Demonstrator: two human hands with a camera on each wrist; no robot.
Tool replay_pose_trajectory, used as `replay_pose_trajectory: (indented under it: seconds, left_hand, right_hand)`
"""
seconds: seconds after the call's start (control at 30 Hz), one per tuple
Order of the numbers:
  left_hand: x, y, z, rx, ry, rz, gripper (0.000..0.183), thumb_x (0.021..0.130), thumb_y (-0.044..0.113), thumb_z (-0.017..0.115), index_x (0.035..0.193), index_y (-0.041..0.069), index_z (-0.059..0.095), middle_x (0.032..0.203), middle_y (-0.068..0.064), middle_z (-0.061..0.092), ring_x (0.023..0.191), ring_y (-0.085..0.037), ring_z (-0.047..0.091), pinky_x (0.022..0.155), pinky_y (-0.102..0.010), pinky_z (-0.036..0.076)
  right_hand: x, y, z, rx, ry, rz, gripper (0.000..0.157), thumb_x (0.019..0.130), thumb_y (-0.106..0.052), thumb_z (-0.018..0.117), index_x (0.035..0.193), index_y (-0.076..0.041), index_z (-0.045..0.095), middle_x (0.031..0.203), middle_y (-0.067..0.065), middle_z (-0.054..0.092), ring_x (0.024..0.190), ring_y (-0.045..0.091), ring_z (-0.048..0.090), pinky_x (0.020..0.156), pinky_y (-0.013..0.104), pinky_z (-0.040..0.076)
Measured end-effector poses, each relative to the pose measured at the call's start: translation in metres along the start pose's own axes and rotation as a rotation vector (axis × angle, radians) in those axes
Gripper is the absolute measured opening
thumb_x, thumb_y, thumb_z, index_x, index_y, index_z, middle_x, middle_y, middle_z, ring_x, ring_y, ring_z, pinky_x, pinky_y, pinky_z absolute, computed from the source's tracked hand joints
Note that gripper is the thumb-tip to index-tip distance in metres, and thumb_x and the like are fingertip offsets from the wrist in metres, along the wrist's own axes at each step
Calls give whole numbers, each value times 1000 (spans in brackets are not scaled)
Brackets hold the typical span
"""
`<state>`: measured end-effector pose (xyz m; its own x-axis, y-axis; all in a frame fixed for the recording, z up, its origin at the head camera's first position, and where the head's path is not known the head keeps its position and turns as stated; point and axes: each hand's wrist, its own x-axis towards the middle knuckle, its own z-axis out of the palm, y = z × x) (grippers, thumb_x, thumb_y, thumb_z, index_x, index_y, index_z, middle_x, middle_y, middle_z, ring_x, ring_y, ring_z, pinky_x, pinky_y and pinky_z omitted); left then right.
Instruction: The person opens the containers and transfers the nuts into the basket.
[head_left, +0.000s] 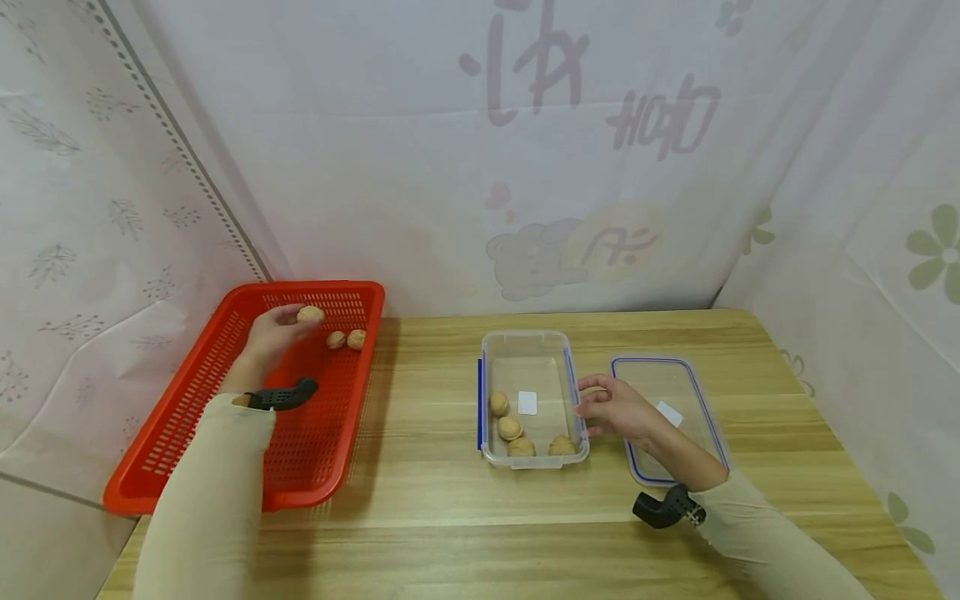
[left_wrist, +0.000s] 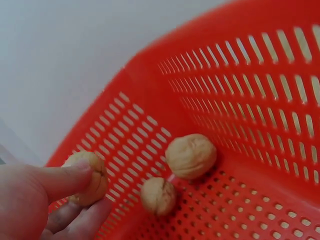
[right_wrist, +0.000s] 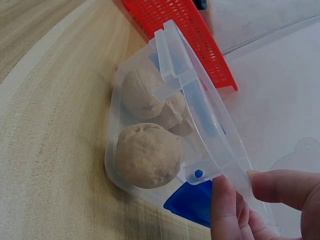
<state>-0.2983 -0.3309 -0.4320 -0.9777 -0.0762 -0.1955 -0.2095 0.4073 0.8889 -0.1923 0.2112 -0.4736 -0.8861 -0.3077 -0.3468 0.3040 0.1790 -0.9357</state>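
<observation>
Between thumb and fingers, my left hand (head_left: 276, 335) pinches a walnut (head_left: 310, 314) above the red plastic basket (head_left: 358, 433). In the left wrist view two more walnuts, a larger one (left_wrist: 191, 156) and a smaller one (left_wrist: 158, 196), lie on the basket floor near its corner. My right hand (head_left: 617, 408) grips the right wall of a clear plastic box (head_left: 525, 337), thumb and fingers on either side of the rim in the right wrist view. Several walnuts sit in the box, three toward its left side and one walnut (head_left: 562, 446) at the near right corner.
Right of the box, partly under my right forearm, lies a clear lid (head_left: 660, 377) with a blue seal. Everything stands on a wood-grain table (head_left: 435, 492). A printed white curtain (head_left: 420, 167) hangs behind and at both sides.
</observation>
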Motion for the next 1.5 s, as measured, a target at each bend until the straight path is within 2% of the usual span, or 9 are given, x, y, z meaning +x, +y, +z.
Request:
replay_pose_trajectory:
  seconds: [0.17,0.53,0.77,0.83,1.0,1.1,1.3,1.43,1.5]
  left_hand:
    - [4,-11,2,-47,58,-81,70,106,26,55,160,-2,21,160,-24,29,117,-14,55,115,-45,38]
    - [1,-18,11,-70,107,-174,74,103,29,60,159,-4,23,158,-25,33,120,-26,56,117,-48,34]
    - [3,-25,14,-112,157,-202,71,102,23,63,157,-4,27,155,-22,36,94,-4,57,114,-42,40]
    - [5,-27,15,-143,177,-216,71,101,21,64,157,-3,29,151,-19,40,91,-2,56,114,-41,40]
    - [9,-29,17,-204,234,-260,71,98,22,69,155,0,34,138,-11,48,99,-9,56,114,-40,40]
    - [10,-30,19,-203,259,-263,69,97,21,70,153,0,37,131,-8,51,102,-12,55,111,-38,43]
    - [11,-30,23,-167,291,-258,65,96,21,71,150,0,41,123,-5,52,92,-10,54,100,-32,49]
    - [11,-29,25,-170,302,-252,66,96,20,71,150,-1,40,123,-6,53,91,-9,55,101,-33,50]
    - [11,-29,26,-160,313,-248,65,96,20,71,149,-1,41,122,-6,53,90,-9,54,96,-31,51]
  right_hand:
    - [0,0,0,2,-9,-2,48,97,0,62,138,10,38,94,6,62,82,16,63,68,29,60]
    - [-1,0,-1,5,-11,-6,47,97,1,61,138,10,38,94,5,61,81,16,63,69,29,60]
    - [-1,1,-1,4,-14,-2,48,98,0,61,138,10,38,94,5,61,81,15,63,69,29,60]
    - [-1,0,-1,4,-14,0,48,98,0,61,138,10,38,94,5,61,81,15,63,69,29,60]
    - [-2,-2,-1,3,-10,6,47,97,0,62,138,10,39,95,6,61,82,16,63,69,30,60]
    - [-1,-2,-1,-3,-6,6,47,97,0,62,137,10,39,95,6,61,82,16,64,70,30,60]
    - [-1,-1,-1,-10,-5,2,47,97,0,62,137,10,40,95,6,61,83,16,64,71,31,61]
    - [-1,-2,-1,-7,-7,2,47,97,0,61,137,10,39,95,6,61,82,16,63,70,30,60]
    - [-1,-2,-1,-5,-7,1,47,97,0,61,137,10,39,94,6,61,82,16,63,70,30,60]
